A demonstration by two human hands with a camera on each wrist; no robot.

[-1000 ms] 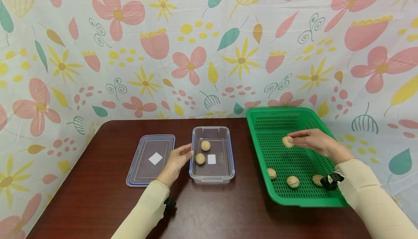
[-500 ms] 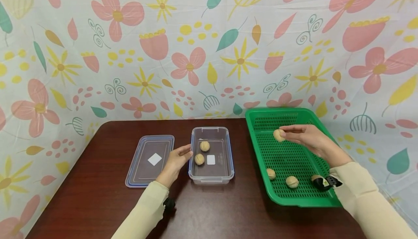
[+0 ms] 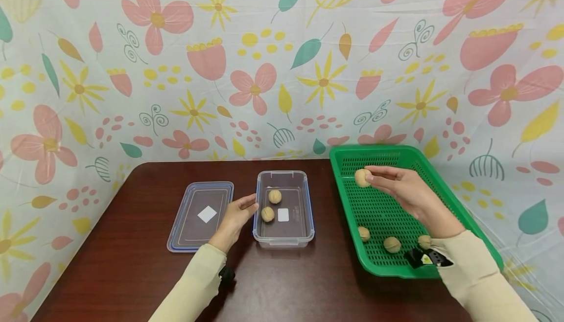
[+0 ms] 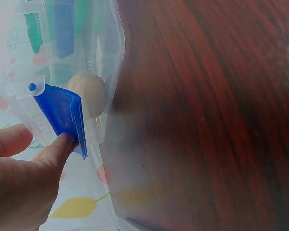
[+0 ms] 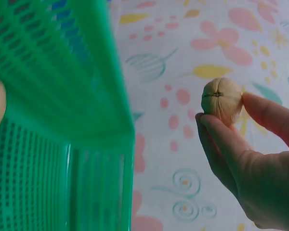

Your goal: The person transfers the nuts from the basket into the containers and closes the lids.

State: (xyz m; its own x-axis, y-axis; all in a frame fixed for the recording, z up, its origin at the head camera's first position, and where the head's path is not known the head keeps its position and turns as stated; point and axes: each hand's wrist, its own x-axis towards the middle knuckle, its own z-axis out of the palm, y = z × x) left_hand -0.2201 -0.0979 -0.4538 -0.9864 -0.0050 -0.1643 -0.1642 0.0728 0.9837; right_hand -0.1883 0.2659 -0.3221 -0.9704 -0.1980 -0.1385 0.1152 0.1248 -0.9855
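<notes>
My right hand point(image 3: 407, 192) pinches a walnut point(image 3: 363, 177) between thumb and fingers, above the left part of the green basket point(image 3: 352, 224). The right wrist view shows the same walnut point(image 5: 222, 100) at the fingertips, its seam visible. On the left, my left hand point(image 3: 235, 219) stands beside the clear plastic container point(image 3: 297, 231). In the left wrist view, a digit of the left hand point(image 4: 26, 178) touches the container's blue latch point(image 4: 62, 110), while another finger is apart from it. Two walnuts point(image 3: 275, 196) lie inside the container, near its left wall.
Several walnuts point(image 3: 391, 244) lie in the front of the basket, one partly behind the right wrist's black camera point(image 3: 425, 258). A clear lid with blue edging point(image 3: 200, 231) lies left of the container. A floral curtain point(image 3: 282, 67) hangs behind the dark wooden table point(image 3: 308, 283).
The right hand has carried the walnut leftward and slightly up, from the middle of the basket toward its left side. The left hand has stayed by the container.
</notes>
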